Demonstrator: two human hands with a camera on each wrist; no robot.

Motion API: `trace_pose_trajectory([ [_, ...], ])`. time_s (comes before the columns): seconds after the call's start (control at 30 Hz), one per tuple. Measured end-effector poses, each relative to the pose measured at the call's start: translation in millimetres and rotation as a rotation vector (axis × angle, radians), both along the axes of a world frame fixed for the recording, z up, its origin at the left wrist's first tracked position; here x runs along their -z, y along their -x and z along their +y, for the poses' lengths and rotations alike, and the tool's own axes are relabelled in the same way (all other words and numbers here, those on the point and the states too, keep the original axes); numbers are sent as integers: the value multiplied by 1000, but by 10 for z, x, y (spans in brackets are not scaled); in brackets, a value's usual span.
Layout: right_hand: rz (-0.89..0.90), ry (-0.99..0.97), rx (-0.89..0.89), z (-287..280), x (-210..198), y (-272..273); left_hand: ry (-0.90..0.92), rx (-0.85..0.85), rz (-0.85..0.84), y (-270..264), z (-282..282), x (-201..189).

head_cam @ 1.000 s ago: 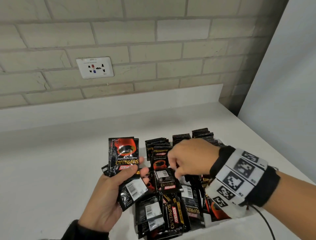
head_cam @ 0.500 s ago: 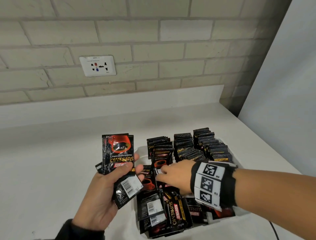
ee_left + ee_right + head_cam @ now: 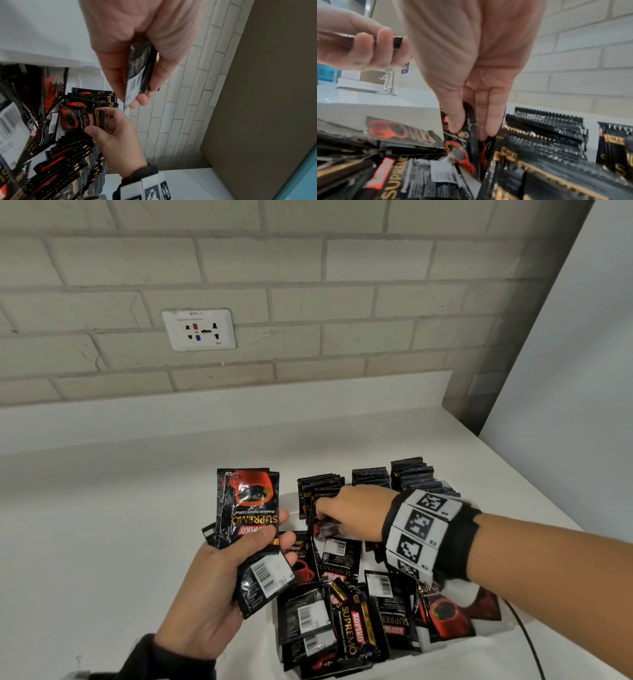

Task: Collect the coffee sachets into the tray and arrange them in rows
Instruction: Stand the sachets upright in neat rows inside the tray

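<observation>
Black and red coffee sachets fill a white tray (image 3: 452, 657). Upright rows of sachets (image 3: 371, 478) stand at its back, and loose sachets (image 3: 346, 621) lie mixed in front. My left hand (image 3: 274, 529) hovers left of the tray and grips a small stack of sachets (image 3: 248, 505), which also shows edge-on as the held stack (image 3: 139, 70). My right hand (image 3: 322, 513) reaches to the front of the left row and pinches one sachet (image 3: 80, 120) between thumb and forefinger; that pinched sachet (image 3: 462, 146) hangs upright under the fingertips (image 3: 489, 128).
The tray sits on a white counter (image 3: 102, 542) against a brick wall with a socket (image 3: 198, 330). A white panel (image 3: 565, 371) closes the right side. A thin black cable (image 3: 525, 642) runs past the tray's right corner. A tap (image 3: 389, 83) stands far left.
My right hand has moved from the loose pile back toward the left row and now pinches a sachet. The left hand keeps hold of its stack and has barely shifted.
</observation>
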State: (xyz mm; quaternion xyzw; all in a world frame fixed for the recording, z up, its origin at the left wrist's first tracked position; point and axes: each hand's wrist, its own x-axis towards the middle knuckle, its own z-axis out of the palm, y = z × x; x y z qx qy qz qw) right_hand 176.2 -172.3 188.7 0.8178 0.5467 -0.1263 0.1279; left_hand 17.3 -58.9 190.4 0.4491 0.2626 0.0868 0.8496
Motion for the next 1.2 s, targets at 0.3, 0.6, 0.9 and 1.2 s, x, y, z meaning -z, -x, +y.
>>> trace_pose_trajectory([
  [0.3, -43, 193, 12, 289, 63, -4, 1, 33, -5, -11, -12, 2],
  [0.6, 101, 276, 83, 341, 5, -39, 1, 42, 11, -3, 7, 56],
  [0.9, 51, 26, 125, 267, -152, -167, -12, 69, 27, 16, 45, 74],
  [1.2, -229, -4, 129, 249, -228, -184, -1, 100, 37, -9, 26, 95],
])
